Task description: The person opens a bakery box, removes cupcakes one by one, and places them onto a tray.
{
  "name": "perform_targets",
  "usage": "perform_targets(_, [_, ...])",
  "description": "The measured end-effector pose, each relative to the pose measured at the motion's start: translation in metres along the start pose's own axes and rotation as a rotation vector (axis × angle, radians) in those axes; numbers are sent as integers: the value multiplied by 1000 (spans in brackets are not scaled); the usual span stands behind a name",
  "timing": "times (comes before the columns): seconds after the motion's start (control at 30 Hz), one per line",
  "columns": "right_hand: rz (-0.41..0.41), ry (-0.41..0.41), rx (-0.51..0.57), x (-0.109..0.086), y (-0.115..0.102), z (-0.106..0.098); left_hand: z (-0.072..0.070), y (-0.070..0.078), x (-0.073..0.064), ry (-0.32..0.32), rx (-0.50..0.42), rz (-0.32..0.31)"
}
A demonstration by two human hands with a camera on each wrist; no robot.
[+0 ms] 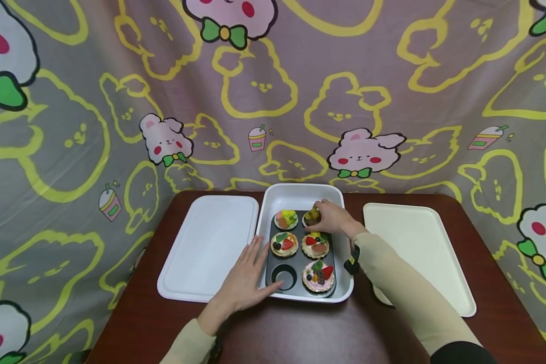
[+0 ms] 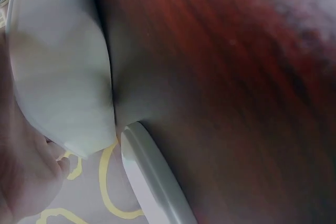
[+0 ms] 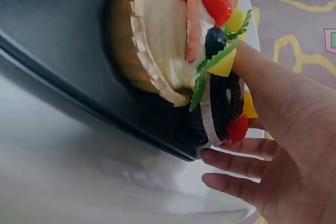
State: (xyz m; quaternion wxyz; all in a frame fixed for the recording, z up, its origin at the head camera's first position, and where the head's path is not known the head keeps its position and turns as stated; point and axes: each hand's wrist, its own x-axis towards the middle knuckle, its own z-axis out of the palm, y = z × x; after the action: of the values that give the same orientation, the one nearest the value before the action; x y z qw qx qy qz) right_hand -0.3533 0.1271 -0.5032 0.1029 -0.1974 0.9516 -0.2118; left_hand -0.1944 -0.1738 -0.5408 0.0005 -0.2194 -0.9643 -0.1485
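Note:
My right hand (image 1: 335, 218) grips a chocolate-topped fruit tart (image 1: 312, 217) at the back right cup of a dark muffin pan (image 1: 300, 268). In the right wrist view, its thumb and fingers curl around that chocolate tart (image 3: 228, 103), beside a cream-topped tart (image 3: 163, 30). The pan lies inside a white bin (image 1: 302, 188). My left hand (image 1: 242, 281) rests with straight fingers over the bin's left rim, thumb pointing toward the bare front left cup (image 1: 284, 276). Other tarts sit in the pan: pink cream (image 1: 318, 276), strawberry ones (image 1: 284, 244), and a yellow-topped one (image 1: 285, 219).
A white tray (image 1: 209, 242) lies left of the bin, close to its side. On the right is a cream tray (image 1: 411, 242), partly under my right forearm. Both stand on a dark wooden table (image 1: 282, 333), with a patterned curtain (image 1: 296, 101) behind.

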Motion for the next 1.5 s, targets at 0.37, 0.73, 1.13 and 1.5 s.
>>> perform_targets(0.37, [97,-24,-22,5,-8,4,3,-1,0,-1,2,-2])
perform_targets(0.73, [118,-61,-50,7,-14,2,4,0,0,21,-19,-7])
perform_targets(1.13, [48,25,2,8,0,14,16,-6,-2,112,-52,50])
perform_targets(1.5, [59,139,200,2,-8,11,5,0,-1,23,-23,-4])
